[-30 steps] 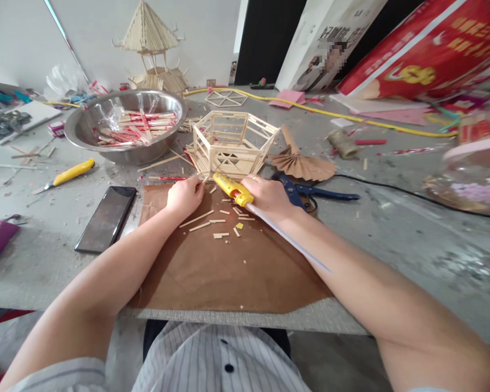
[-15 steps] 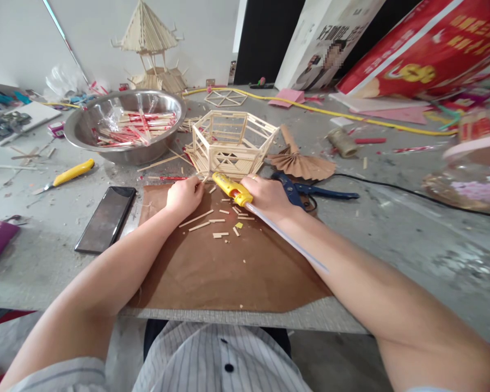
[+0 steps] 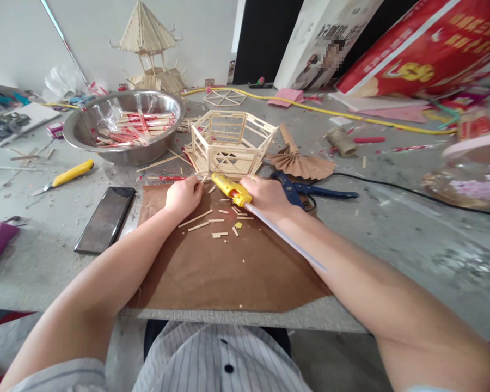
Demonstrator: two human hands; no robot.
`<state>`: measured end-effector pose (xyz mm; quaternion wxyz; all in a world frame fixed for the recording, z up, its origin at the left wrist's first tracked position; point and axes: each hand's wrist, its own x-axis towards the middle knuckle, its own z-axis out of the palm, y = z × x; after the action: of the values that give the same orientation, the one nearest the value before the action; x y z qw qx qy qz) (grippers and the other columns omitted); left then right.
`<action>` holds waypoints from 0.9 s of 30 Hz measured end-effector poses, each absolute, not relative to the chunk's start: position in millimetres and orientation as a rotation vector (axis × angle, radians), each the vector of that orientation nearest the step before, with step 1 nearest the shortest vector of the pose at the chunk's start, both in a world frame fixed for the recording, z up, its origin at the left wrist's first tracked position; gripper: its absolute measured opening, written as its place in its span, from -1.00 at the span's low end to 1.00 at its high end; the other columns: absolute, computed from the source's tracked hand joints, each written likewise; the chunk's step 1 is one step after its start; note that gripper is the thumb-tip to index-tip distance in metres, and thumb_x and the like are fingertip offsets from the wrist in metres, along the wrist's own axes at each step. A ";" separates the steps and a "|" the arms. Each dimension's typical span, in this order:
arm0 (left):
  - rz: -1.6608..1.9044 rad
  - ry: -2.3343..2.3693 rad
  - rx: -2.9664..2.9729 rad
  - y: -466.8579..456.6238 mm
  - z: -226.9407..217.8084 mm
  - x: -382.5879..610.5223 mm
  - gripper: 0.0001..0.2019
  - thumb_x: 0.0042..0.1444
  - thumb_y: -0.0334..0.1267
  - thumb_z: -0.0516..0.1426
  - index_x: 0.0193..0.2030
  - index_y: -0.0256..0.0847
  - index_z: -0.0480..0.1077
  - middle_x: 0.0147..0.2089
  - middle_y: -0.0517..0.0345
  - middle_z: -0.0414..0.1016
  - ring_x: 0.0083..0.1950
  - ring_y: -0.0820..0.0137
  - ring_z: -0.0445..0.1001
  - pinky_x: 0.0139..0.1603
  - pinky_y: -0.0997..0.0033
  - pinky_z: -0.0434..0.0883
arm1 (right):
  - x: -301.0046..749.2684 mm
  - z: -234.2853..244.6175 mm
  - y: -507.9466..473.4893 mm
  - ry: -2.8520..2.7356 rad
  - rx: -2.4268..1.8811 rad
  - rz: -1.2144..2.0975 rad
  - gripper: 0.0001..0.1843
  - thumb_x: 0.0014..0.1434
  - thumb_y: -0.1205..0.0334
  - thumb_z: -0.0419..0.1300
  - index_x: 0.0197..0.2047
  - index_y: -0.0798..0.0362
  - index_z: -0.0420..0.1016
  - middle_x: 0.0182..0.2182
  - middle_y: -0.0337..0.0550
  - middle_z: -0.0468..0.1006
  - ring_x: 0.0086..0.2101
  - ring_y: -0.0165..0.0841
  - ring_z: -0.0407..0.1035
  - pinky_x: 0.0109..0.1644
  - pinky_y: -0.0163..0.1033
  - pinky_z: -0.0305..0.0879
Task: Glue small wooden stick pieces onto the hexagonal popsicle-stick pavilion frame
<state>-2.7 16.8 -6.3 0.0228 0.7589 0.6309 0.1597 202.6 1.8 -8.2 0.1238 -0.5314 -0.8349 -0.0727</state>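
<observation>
A yellow hot glue gun point(image 3: 232, 189) is gripped in my right hand point(image 3: 263, 193), and a long clear glue stick point(image 3: 283, 234) trails from its back over my forearm. My left hand point(image 3: 183, 196) is closed, pinching a short wooden stick point(image 3: 205, 178) close to the gun's front end. Just beyond both hands stands a six-sided openwork frame point(image 3: 231, 152) built from thin wooden sticks. The gun's nozzle is hard to make out against the frame's base. Several cut stick pieces point(image 3: 198, 226) lie on the brown mat point(image 3: 228, 277) between my forearms.
Left lie a black phone point(image 3: 105, 218) and a yellow utility knife point(image 3: 71, 173). A steel bowl point(image 3: 77, 136) holds packeted sticks, with a stick pagoda point(image 3: 147, 38) behind. Right are a blue-handled cutter point(image 3: 326, 192), a folded paper fan point(image 3: 302, 163), a twine spool point(image 3: 341, 141) and a black cord point(image 3: 392, 188).
Both hands keep nearly the same place and grip. The whole view has shifted very slightly; no object has visibly moved on the table.
</observation>
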 end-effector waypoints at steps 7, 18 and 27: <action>0.487 1.967 2.345 15.8 -4.8 -2.4 -0.65 0.14 -0.12 -0.12 -0.38 -0.20 0.43 -0.35 0.02 0.54 -0.32 0.30 0.47 -0.35 0.42 0.26 | 201.5 -5.9 1.2 -2.465 -1.581 -0.187 -0.70 0.13 0.08 -0.04 -0.29 0.13 0.36 -0.28 -0.05 0.48 -0.34 -0.32 0.37 -0.45 -0.29 -0.09; 0.481 2.000 2.294 16.9 -2.1 0.9 -0.65 0.14 -0.13 -0.11 -0.33 -0.19 0.45 -0.31 0.02 0.55 -0.28 0.30 0.47 -0.31 0.41 0.28 | 200.3 -2.8 -0.9 -2.468 -1.600 -0.171 -0.69 0.14 0.07 -0.04 -0.28 0.12 0.38 -0.26 -0.04 0.48 -0.35 -0.32 0.36 -0.46 -0.28 -0.11; 0.533 1.962 2.305 19.3 -2.1 6.7 -0.66 0.14 -0.14 -0.11 -0.33 -0.20 0.45 -0.31 0.01 0.54 -0.30 0.30 0.46 -0.31 0.41 0.28 | 207.1 -6.6 -1.9 -2.423 -1.504 -0.169 -0.72 0.09 0.09 0.00 -0.30 0.12 0.38 -0.27 -0.03 0.48 -0.34 -0.31 0.37 -0.47 -0.29 -0.03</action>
<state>6.7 19.3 -2.1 0.0340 0.7495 0.6380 0.1733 207.1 -1.9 -6.6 0.1421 -0.5211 -0.8396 -0.0584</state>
